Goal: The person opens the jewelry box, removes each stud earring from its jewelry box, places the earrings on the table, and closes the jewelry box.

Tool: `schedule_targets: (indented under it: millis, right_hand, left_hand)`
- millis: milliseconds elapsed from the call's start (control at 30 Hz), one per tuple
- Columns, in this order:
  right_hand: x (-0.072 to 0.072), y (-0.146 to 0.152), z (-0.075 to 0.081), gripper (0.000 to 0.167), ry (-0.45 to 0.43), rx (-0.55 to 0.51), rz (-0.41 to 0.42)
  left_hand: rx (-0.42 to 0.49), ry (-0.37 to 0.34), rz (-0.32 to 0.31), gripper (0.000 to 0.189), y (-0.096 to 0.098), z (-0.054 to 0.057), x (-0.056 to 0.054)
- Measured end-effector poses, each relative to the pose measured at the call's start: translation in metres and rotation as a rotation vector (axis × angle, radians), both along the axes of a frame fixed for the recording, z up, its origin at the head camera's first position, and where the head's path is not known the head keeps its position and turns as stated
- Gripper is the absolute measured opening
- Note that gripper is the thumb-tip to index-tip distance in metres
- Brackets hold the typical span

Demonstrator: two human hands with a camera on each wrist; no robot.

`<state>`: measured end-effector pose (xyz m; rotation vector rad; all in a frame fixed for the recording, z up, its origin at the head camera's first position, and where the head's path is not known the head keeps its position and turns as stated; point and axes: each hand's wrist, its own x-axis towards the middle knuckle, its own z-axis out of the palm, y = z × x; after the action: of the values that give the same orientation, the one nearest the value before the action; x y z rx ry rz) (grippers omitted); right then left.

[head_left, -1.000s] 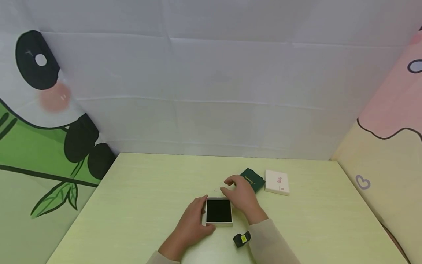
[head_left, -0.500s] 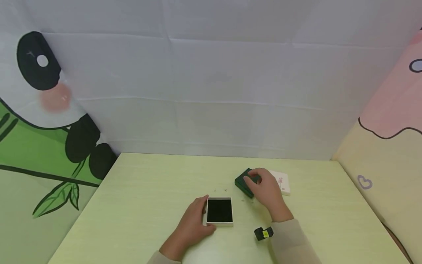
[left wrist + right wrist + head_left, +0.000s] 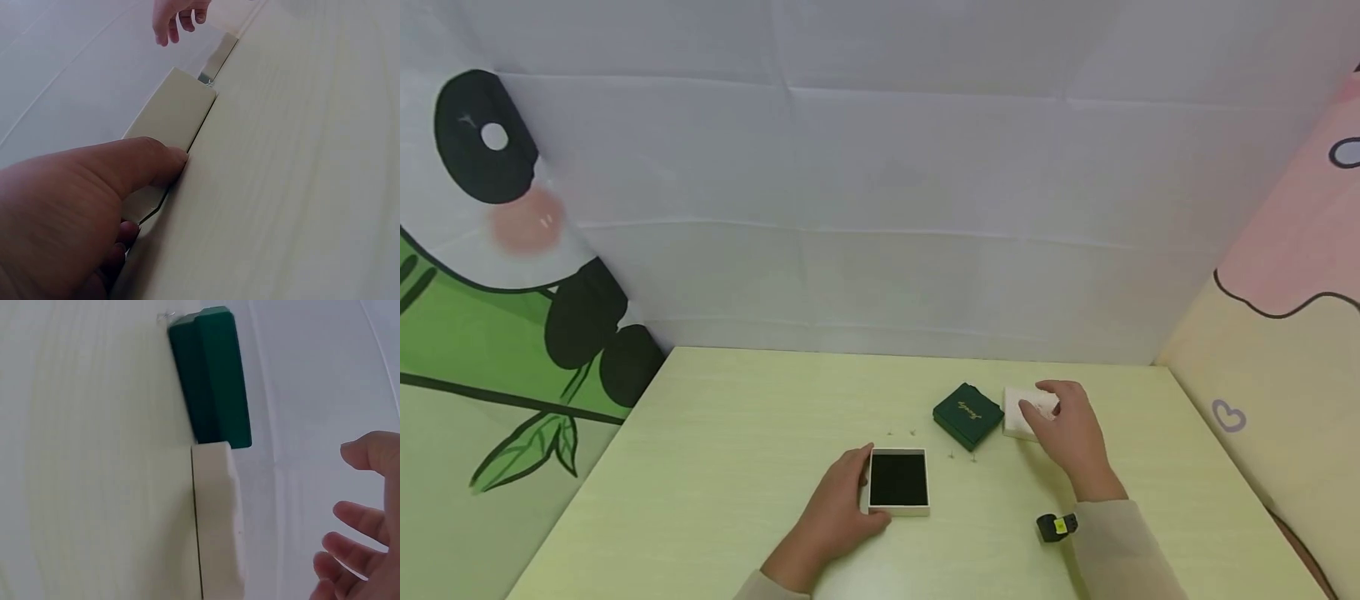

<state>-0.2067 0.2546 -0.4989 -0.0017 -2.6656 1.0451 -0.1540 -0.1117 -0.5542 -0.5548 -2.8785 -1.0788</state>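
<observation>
In the head view a small square white box with a black lining stands uncovered on the table. My left hand holds it at its left side, thumb along the near corner; the left wrist view shows the thumb against the side of the white box. My right hand hovers with spread, relaxed fingers over a flat white box lid with a pink flower print. In the right wrist view those fingers are apart from the white lid and hold nothing.
A dark green box with gold lettering lies left of the white lid, corner toward it. Several tiny thin pieces, like ear studs, lie on the pale table between both boxes. A white cloth wall rises behind.
My right hand has moved right, from near the uncovered box, past the green box, to above the white lid. My left hand and its box have stayed put.
</observation>
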Motion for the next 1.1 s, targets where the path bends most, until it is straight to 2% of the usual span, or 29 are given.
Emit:
schedule_targets:
  millis: [167, 333, 533, 700, 867, 1100]
  right_hand:
    - [-0.004, 0.014, -0.013, 0.066, -0.001, 0.056, -0.010]
    - [-0.010, 0.021, -0.021, 0.081, -0.068, 0.143, 0.023]
    - [-0.018, 0.026, -0.021, 0.102, -0.154, 0.280, 0.093]
    - [-0.030, 0.027, -0.021, 0.112, -0.213, 0.415, 0.168]
    - [-0.041, 0.027, -0.021, 0.116, -0.290, 0.442, 0.204]
    - [-0.050, 0.027, -0.018, 0.112, -0.370, 0.436, 0.213]
  left_hand:
    - [-0.004, 0.000, -0.001, 0.098, 0.000, -0.001, 0.000]
    - [-0.004, -0.003, -0.007, 0.098, -0.001, -0.002, 0.001]
    - [-0.003, 0.005, -0.007, 0.097, 0.000, -0.001, 0.000]
    - [-0.006, 0.004, 0.003, 0.096, -0.001, -0.001, -0.001]
    - [-0.008, 0.008, 0.005, 0.096, 0.000, -0.003, -0.001]
    - [-0.017, 0.013, 0.007, 0.098, 0.001, -0.006, -0.003]
